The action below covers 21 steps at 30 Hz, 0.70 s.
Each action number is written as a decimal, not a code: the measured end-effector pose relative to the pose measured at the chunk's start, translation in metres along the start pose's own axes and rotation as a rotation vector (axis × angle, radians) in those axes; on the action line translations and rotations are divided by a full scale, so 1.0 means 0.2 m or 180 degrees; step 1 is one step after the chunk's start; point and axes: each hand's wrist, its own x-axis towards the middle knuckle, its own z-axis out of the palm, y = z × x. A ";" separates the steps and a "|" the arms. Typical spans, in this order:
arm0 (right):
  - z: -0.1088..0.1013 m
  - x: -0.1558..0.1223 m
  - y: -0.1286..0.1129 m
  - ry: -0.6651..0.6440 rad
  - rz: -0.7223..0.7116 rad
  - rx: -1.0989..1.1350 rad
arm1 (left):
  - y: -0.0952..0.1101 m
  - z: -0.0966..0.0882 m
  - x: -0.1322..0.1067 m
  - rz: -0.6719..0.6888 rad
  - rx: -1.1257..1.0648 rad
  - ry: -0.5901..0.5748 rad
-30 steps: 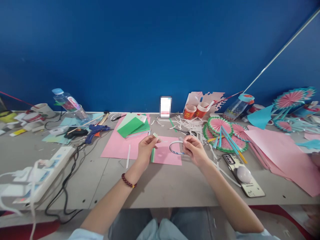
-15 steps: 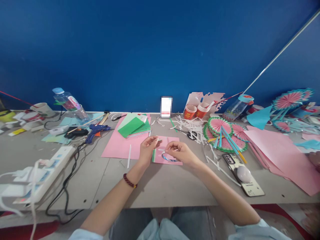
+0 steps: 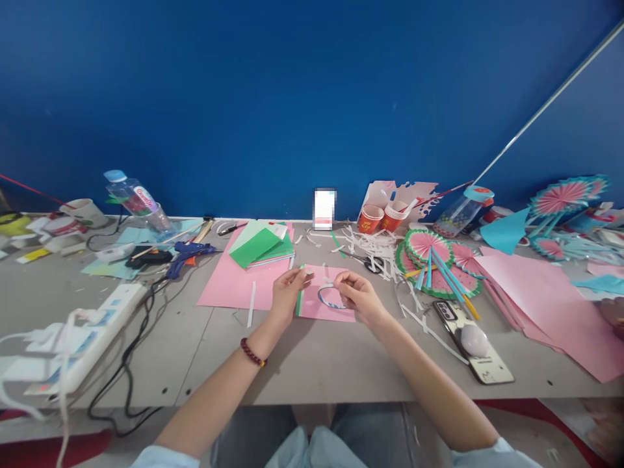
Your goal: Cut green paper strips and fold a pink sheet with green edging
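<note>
A small sheet of pink paper with a green and white strip along its left edge lies under both my hands. My left hand is closed in a pinch at the sheet's upper left, with a small whitish bit at its fingertips that is too small to name. My right hand pinches over the sheet's right part. From its fingers hangs a thin blue-and-white ring, like a narrow roll of tape. Whitish material shows near those fingertips, its shape unclear.
Green paper lies on a larger pink sheet at left. A glue gun and power strip stand further left. Right are scissors, paper scraps, watermelon-patterned paper fans and a phone.
My right hand has moved slightly right and up, away from my left hand, and the ring has shifted right with it. My left hand stays nearly in place.
</note>
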 end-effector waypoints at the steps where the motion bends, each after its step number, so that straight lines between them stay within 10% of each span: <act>1: 0.00 0.00 0.00 0.0050 -0.0029 -0.0024 | 0.00 0.00 0.00 -0.0027 0.0021 -0.0016; 21: 0.02 -0.02 0.05 0.0385 -0.0148 -0.0580 | -0.01 0.02 -0.07 0.0042 0.0496 -0.0680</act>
